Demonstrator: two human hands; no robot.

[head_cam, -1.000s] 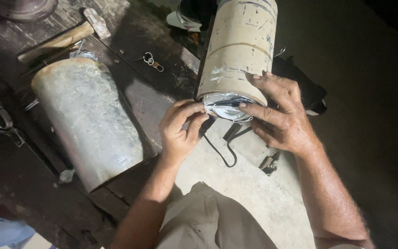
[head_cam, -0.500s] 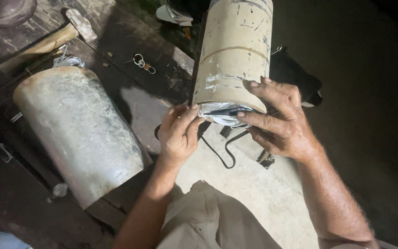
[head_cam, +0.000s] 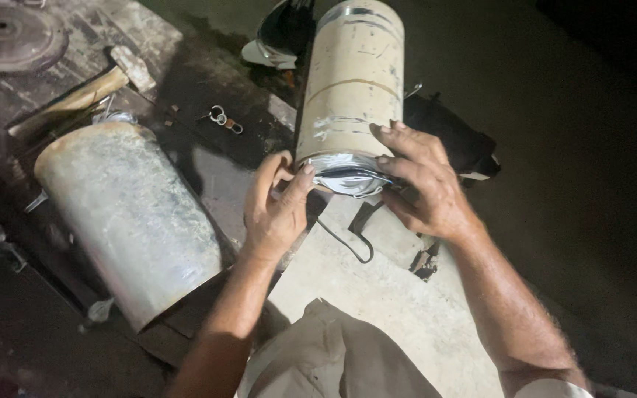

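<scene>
Cream metal cylinder (head_cam: 354,81) — your left hand (head_cam: 274,210) and right hand (head_cam: 425,184) clamp fingers on its crimped end, steadying it.

Your left hand (head_cam: 274,210) has slid up so its thumb now presses the crinkled edge of the tall cream metal can (head_cam: 352,88), and your right hand (head_cam: 422,184) spread wider.

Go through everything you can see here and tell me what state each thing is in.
Cream metal cylinder: lying lengthwise, near end's rim crumpled, gripped by both hands.
Left hand: fingers pinching the rim.
Right hand: fingers spread over the end.
Grey sheet-metal cylinder: lying on its side, untouched.
Hammer: lying flat on the work surface.
Key ring: lying loose.
</scene>
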